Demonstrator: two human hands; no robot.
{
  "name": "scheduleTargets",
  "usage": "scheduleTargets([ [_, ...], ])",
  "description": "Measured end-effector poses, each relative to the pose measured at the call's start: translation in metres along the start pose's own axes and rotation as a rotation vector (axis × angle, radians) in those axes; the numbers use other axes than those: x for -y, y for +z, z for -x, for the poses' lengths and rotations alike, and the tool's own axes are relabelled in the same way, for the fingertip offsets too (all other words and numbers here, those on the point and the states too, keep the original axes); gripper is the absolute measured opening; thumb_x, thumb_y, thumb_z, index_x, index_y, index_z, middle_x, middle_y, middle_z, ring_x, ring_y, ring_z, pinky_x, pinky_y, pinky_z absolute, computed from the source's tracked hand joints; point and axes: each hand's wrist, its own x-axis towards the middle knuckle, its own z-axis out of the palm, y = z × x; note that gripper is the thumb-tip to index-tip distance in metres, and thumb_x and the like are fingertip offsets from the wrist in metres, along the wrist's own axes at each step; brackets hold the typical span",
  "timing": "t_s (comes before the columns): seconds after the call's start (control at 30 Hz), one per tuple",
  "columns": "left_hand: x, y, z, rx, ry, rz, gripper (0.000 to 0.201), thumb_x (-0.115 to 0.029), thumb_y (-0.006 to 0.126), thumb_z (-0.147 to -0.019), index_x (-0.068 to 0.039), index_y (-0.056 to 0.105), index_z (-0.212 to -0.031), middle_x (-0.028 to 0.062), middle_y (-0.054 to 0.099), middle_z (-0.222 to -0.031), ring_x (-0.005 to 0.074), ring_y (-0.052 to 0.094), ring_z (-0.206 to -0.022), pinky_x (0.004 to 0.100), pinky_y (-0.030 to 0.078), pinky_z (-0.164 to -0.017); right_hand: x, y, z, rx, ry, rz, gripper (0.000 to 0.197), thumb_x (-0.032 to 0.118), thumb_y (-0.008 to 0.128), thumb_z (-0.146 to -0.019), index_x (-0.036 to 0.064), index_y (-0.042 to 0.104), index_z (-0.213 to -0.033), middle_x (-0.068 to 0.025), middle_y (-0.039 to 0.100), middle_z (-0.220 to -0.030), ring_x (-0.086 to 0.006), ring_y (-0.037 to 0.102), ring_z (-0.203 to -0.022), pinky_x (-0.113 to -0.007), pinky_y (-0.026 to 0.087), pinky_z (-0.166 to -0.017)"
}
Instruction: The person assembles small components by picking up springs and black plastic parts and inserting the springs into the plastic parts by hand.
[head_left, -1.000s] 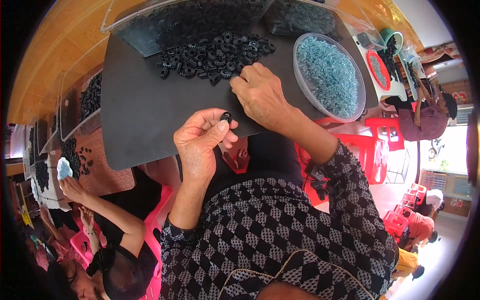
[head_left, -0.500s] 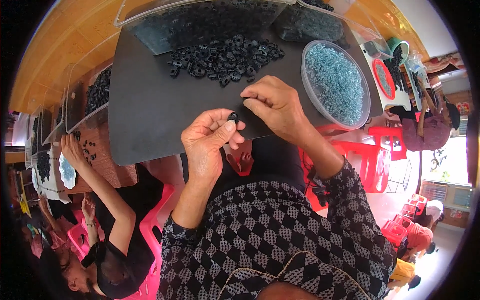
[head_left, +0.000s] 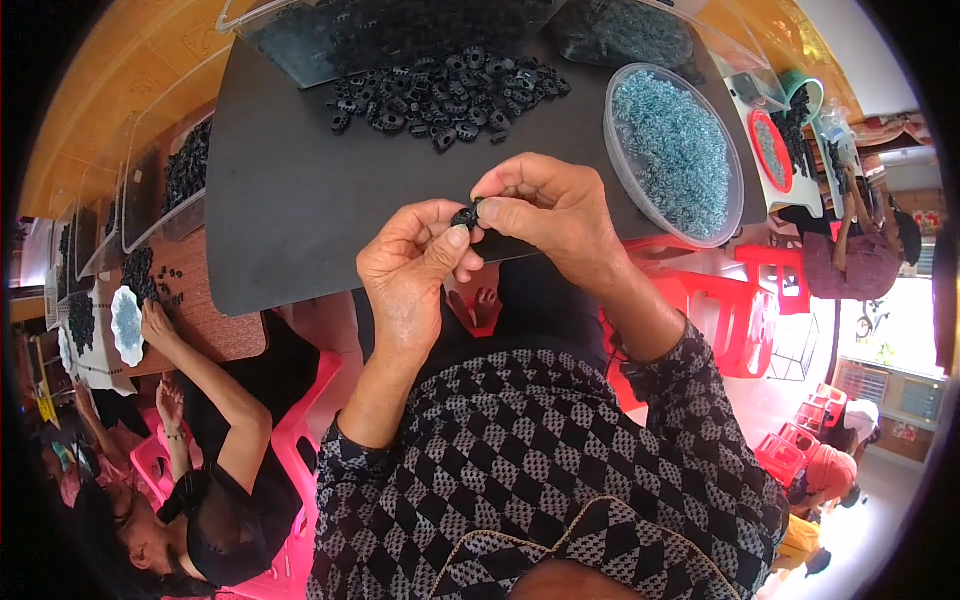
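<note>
Over the table point(head_left: 290, 200), left hand point(head_left: 404, 278), right hand point(head_left: 562, 215), fingers point(head_left: 500, 213) pinched.

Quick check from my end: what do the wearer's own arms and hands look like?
Left hand and right hand are bare, with no glove, watch or bracelet visible. The left sleeve and right sleeve have a black-and-grey diamond pattern.

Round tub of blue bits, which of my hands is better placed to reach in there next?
Probably your right hand: it is on the tub's side and nearer to it, while your left hand is farther away. Both have fingers on small black parts, though.
</note>
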Motion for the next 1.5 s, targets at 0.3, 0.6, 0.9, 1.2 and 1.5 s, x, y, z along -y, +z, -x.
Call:
scheduleTargets([
  [0.3, 0.002, 0.001, 0.003, 0.022, 0.043, -0.039, 0.015, 0.000, 0.060, -0.085, 0.005, 0.059, -0.100, 0.0072, 0.064, -0.082, 0.0075, 0.057, -0.064, 0.0179, 0.046, -0.054, -0.006, 0.005, 0.007, -0.041, -0.036, 0.077, 0.013, 0.002, 0.059, -0.084, -0.0045, 0.059, -0.095, -0.0064, 0.063, -0.083, -0.0108, 0.061, -0.078, -0.023, 0.049, -0.070],
  [0.6, 0.003, 0.000, 0.009, 0.037, 0.022, -0.056, 0.017, 0.000, 0.061, -0.085, 0.004, 0.059, -0.101, 0.0063, 0.065, -0.083, 0.0064, 0.057, -0.065, 0.0177, 0.047, -0.057, 0.006, -0.001, 0.011, 0.022, -0.140, 0.342, 0.012, 0.009, 0.058, -0.085, -0.0025, 0.058, -0.089, -0.0035, 0.061, -0.075, -0.0047, 0.055, -0.068, -0.022, 0.046, -0.059],
  [0.9, 0.002, -0.001, 0.010, 0.056, 0.040, -0.116, 0.016, -0.002, 0.062, -0.083, 0.006, 0.060, -0.098, 0.0095, 0.065, -0.082, 0.0097, 0.056, -0.062, 0.0206, 0.047, -0.055, 0.007, -0.015, 0.004, 0.244, -0.325, 0.696, 0.014, 0.008, 0.053, -0.088, -0.0045, 0.059, -0.091, -0.0099, 0.060, -0.075, -0.0185, 0.059, -0.069, -0.029, 0.046, -0.062],
  [1.2, 0.000, 0.000, 0.013, 0.087, -0.009, -0.099, 0.012, 0.005, 0.059, -0.082, 0.002, 0.062, -0.093, -0.0006, 0.059, -0.074, 0.0037, 0.049, -0.061, 0.0169, 0.042, -0.055, 0.017, -0.016, 0.003, 0.402, -0.402, 0.853, 0.012, 0.009, 0.051, -0.087, -0.0020, 0.056, -0.087, -0.0138, 0.053, -0.070, -0.0315, 0.053, -0.068, -0.039, 0.040, -0.060],
  [1.5, 0.004, -0.005, 0.017, 0.122, 0.082, -0.347, 0.011, 0.001, 0.062, -0.082, 0.002, 0.062, -0.092, 0.0001, 0.061, -0.080, 0.0043, 0.051, -0.063, 0.0195, 0.044, -0.056, 0.010, -0.013, 0.009, 0.422, -0.556, 0.988, 0.011, 0.004, 0.055, -0.077, 0.0015, 0.045, -0.072, -0.0141, 0.044, -0.063, -0.0341, 0.048, -0.060, -0.044, 0.039, -0.055],
])
